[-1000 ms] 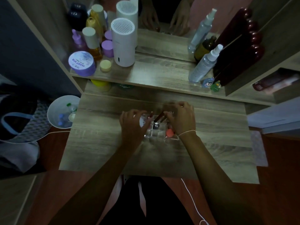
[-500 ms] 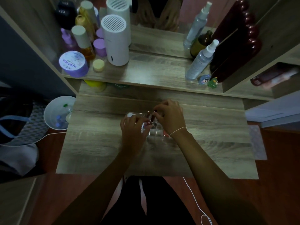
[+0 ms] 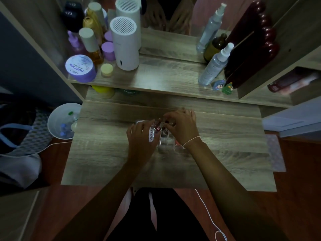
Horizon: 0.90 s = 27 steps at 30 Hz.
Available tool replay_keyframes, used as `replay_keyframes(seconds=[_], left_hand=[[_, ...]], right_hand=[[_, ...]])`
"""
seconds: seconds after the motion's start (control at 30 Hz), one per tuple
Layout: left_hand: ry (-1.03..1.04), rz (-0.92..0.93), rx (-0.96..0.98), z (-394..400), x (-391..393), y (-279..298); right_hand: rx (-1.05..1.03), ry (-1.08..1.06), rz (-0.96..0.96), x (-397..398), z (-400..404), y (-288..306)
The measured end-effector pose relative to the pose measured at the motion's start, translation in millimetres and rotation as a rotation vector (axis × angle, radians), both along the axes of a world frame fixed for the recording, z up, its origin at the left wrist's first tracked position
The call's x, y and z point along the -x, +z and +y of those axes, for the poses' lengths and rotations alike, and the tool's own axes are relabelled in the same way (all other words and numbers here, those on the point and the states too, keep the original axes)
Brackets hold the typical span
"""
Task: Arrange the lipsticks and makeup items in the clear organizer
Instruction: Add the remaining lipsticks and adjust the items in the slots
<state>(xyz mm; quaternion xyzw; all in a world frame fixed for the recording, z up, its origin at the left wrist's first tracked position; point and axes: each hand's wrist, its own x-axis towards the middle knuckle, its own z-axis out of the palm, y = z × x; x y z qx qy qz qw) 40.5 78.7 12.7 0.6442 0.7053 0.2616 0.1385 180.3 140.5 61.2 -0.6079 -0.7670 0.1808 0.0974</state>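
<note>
On the shelf (image 3: 156, 79) above the surface (image 3: 111, 153) stand a white cylindrical device (image 3: 125, 44), a purple jar (image 3: 80, 68), amber bottles (image 3: 93, 44), two clear spray bottles (image 3: 214, 65) and two small figurines (image 3: 223, 86). A white bin (image 3: 59, 121) sits on the floor at the left.

Organizer (image 3: 166, 145) on desk (image 3: 104, 153), between hands.
</note>
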Motion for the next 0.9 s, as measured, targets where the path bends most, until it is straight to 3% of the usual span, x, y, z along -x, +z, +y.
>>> replay_keyframes(seconds=[0.2,0.3,0.53,0.7,0.9], left_hand=[[-0.13,-0.081,-0.11,1,3,5],[-0.169,-0.096,-0.104,2,4,10],[-0.134,-0.159,-0.116,9,5,17],[-0.216,-0.048,-0.087,11,8,15],[-0.278,0.052,-0.102,5,8,14]], right_hand=[[0.024,0.036,0.023,-9,-2,4],[0.002,-0.028,0.136,-31,-2,10],[0.061,-0.13,0.173,-60,1,4],[0.078,-0.079,0.173,-44,5,-6],[-0.035,0.036,-0.002,-41,4,-11]])
